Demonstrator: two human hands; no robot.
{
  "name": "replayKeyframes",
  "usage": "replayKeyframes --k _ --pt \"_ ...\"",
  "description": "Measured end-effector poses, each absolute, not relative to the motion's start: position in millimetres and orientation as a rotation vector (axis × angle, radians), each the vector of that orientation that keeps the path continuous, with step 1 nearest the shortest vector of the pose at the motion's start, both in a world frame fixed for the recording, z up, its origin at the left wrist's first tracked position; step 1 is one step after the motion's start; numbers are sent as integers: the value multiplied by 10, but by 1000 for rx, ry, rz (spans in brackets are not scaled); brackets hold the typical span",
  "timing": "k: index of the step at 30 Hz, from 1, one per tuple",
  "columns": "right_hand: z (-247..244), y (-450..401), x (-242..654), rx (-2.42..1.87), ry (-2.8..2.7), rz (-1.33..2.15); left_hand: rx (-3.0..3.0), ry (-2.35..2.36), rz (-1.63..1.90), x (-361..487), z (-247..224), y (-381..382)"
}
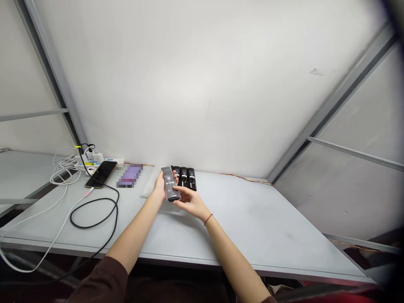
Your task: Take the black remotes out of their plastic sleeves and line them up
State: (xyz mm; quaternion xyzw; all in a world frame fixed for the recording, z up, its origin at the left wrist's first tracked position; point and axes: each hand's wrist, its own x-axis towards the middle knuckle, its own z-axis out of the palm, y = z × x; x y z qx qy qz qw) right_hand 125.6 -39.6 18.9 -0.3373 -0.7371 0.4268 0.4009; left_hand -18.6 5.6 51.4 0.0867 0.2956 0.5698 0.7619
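Dark brown sleeves (101, 282), thin red bracelet (208, 219) on right wrist (212, 224)

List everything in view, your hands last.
Dark remote control in clear plastic wrap: one, grey-black, held up at centre.
Slim black remote controls: three visible, black, table's back edge.
Slim smartphone: one, black, table's left.
Pixelated flat package: one, purple, beside smartphone.
Plastic power strip: one, white, back left.
Coiled cables: several, white, left.
Looped cable: one, black, left.
Flat table: one, pale grey, underneath.
Panel wall: one, white, behind.
Left hand, right hand: two, on the wrapped remote.
Thread bracelet: one, red, right wrist.
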Motion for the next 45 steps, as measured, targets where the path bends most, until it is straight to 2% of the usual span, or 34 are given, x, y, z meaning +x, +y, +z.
replayKeyframes --k 14,21,34,45 --pt "88 -301 1242 -992 -1592 902 399 715 1231 130 361 -54" --pt "109 -324 1258 -1010 -1677 801 401 701 1212 77 433 -54" --pt "184 -325 1365 -909 -1646 949 425 677 1322 -87 439 35" --pt "162 -272 1389 -920 -1773 1028 635 643 1155 12 409 -51"
